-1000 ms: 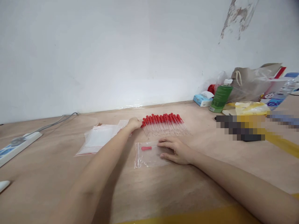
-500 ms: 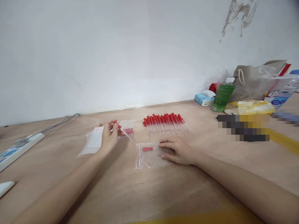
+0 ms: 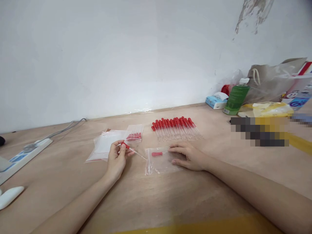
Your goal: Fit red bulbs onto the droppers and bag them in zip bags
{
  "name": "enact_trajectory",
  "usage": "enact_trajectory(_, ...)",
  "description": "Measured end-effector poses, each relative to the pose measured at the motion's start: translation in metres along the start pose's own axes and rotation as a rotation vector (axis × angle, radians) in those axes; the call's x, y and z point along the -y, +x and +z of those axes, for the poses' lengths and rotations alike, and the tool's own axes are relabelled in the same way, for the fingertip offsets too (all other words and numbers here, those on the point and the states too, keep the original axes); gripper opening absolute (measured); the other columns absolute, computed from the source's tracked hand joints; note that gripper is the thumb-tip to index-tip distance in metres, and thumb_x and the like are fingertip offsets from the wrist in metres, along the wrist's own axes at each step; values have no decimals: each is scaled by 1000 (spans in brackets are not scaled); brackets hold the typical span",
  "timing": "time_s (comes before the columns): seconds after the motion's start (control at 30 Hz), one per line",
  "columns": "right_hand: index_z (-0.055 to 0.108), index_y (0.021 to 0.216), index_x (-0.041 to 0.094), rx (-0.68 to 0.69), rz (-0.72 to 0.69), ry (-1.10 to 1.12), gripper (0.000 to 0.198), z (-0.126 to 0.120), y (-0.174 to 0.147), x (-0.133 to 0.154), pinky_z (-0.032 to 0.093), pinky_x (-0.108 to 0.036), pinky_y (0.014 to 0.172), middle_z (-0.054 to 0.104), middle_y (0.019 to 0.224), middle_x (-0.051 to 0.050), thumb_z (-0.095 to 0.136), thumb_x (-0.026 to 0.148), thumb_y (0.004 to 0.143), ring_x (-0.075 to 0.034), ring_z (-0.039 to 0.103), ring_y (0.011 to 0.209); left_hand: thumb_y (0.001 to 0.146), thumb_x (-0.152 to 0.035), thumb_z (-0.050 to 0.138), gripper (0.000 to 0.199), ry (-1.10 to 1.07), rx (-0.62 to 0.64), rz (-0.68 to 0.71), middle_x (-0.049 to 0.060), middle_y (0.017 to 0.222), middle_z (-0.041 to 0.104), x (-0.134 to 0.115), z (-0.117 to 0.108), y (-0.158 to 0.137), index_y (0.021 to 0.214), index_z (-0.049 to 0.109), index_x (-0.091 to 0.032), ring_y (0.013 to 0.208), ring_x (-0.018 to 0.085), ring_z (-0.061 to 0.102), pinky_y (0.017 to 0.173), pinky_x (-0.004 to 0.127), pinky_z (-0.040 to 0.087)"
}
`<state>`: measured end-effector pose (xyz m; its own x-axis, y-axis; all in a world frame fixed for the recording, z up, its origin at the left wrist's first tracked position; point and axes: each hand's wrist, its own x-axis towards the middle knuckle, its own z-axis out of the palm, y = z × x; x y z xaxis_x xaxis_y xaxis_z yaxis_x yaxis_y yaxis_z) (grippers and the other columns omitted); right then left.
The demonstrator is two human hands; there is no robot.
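Note:
My left hand (image 3: 117, 161) pinches a glass dropper (image 3: 137, 153) by its red rubber bulb. The dropper's thin tip points right and down, close to the zipped end of a clear zip bag (image 3: 162, 166) lying flat on the table. Inside that bag lies another dropper with a red bulb (image 3: 157, 154). With fingers stretched out and apart, my right hand (image 3: 188, 156) rests on the bag's right end. Behind it, a row of red-bulbed droppers (image 3: 174, 123) lies side by side. A filled bag of droppers (image 3: 134, 135) sits beyond my left hand.
Flat bags with white sheets (image 3: 102, 146) lie left of the filled bag. A power strip (image 3: 36, 156) with a grey cable stands at far left. To the right are a tissue pack (image 3: 216, 101), a green bottle (image 3: 236, 99) and yellow packaging (image 3: 271, 109).
My left hand has come nearer and slightly right with the dropper, bringing its tip to the bag's zipped end. My right hand stays on the bag. The view has shifted slightly.

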<state>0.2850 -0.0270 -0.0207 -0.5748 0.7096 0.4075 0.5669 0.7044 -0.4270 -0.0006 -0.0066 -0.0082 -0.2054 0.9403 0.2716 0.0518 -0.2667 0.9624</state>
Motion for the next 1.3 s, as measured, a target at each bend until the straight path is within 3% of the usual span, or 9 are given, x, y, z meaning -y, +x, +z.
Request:
enact_trajectory(0.23,55,116,22,10,11,1,42,0,0,0,39,-38,91,54,115,-10,54,41,78,-22,48,106,74,-39,58,31,59,187,-13,-1,77,57,-2,3,-12,93,47,-18,72,13,60,72,32,51)
enact_trajectory(0.37,55,116,21,14,3,5,43,0,0,-1,39,-38,90,53,115,-10,52,43,79,-22,49,105,70,-32,65,22,275,393,27,1,75,59,-5,-6,-17,81,55,-15,69,11,56,64,23,47)
enact_trajectory(0.47,54,116,22,19,6,-8,43,0,0,-1,39,-38,90,53,115,-10,52,43,79,-22,49,105,67,-29,68,20,297,513,-32,0,71,61,-8,-8,-19,78,57,-15,62,10,55,57,21,45)
enact_trajectory(0.77,54,116,21,4,-18,-7,42,0,1,-1,39,-37,90,53,115,-9,52,41,80,-21,49,105,67,-29,65,28,250,511,-79,6,89,66,-10,8,-21,91,60,-15,81,16,61,76,30,47)
enact_trajectory(0.9,55,116,21,11,-11,-9,41,-1,1,1,39,-37,90,54,115,-9,51,40,80,-21,48,105,70,-31,62,23,367,440,-57,5,82,66,-9,9,-19,85,60,-15,75,16,60,69,28,46)
enact_trajectory(1.1,55,115,21,1,-7,-13,41,1,1,1,39,-38,90,55,114,-9,53,42,79,-21,49,105,74,-32,58,18,457,627,39,0,67,58,-13,17,-26,81,59,-15,56,9,48,52,21,37)
enact_trajectory(1.3,55,115,21,-24,-21,-12,40,0,0,0,40,-37,90,55,113,-10,50,41,81,-21,50,104,74,-29,57,14,537,660,123,-5,56,45,-8,23,-20,73,54,-15,51,8,39,47,19,31)
